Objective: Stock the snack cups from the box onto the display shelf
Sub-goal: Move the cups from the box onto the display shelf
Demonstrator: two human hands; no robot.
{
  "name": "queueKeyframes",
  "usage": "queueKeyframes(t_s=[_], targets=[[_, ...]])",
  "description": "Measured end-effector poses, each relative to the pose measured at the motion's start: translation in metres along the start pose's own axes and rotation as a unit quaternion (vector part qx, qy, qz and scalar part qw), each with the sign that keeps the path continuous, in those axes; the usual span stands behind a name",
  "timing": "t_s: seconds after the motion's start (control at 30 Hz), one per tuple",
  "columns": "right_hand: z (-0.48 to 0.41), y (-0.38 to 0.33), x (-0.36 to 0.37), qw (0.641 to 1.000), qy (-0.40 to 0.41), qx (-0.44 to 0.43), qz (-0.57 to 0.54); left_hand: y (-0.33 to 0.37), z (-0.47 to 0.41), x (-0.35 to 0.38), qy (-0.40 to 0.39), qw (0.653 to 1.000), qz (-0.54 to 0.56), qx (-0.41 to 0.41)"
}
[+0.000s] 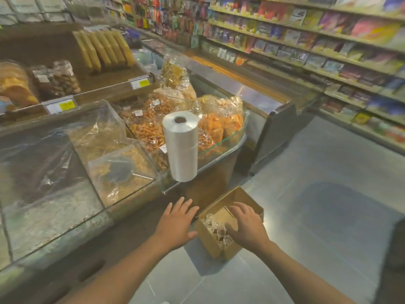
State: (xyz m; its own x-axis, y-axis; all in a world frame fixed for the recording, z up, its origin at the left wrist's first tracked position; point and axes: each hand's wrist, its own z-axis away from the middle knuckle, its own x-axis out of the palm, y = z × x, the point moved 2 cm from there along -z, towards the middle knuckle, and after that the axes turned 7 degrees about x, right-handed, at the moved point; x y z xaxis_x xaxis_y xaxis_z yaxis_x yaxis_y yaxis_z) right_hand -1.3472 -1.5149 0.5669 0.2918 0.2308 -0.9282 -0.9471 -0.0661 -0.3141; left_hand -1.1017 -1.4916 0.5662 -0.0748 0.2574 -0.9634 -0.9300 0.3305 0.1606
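1. Right hand point(246, 224) reaches into the box point(221, 246) at 5 o'clock, fingers curled over the snack cups point(215, 230); whether it grips one, cannot tell.
2. Left hand point(177, 222) is open, empty, hovering beside the box, likely to steady it.
3. Box sits on the floor by the display shelf point(122, 207), handy for stocking.
4. Plastic bag roll point(180, 145) stands at 12.

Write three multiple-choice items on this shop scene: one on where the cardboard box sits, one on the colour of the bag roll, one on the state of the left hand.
1. Where is the cardboard box?
A. on the floor by the counter
B. on the glass counter top
C. on the wall shelf

2. What colour is the bag roll?
A. orange
B. white
C. blue

3. How is the left hand?
A. closed on a cup
B. holding the roll
C. open and empty

Answers:
1 A: it stands on the grey tiles below the counter edge.
2 B: the upright roll is pale white.
3 C: its fingers are spread beside the box, while the right hand reaches into the snack cups.
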Motion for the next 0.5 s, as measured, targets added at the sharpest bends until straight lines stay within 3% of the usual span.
queueKeyframes(t_s=[0.23,0.5], targets=[[-0.033,0.076,-0.026,0.999,0.016,0.04,0.013,0.038,-0.081,0.018,-0.025,0.999,0.017,0.017],[-0.122,0.122,-0.026,0.996,-0.026,0.084,0.019,0.028,-0.188,0.038,-0.052,0.997,0.045,0.031]])
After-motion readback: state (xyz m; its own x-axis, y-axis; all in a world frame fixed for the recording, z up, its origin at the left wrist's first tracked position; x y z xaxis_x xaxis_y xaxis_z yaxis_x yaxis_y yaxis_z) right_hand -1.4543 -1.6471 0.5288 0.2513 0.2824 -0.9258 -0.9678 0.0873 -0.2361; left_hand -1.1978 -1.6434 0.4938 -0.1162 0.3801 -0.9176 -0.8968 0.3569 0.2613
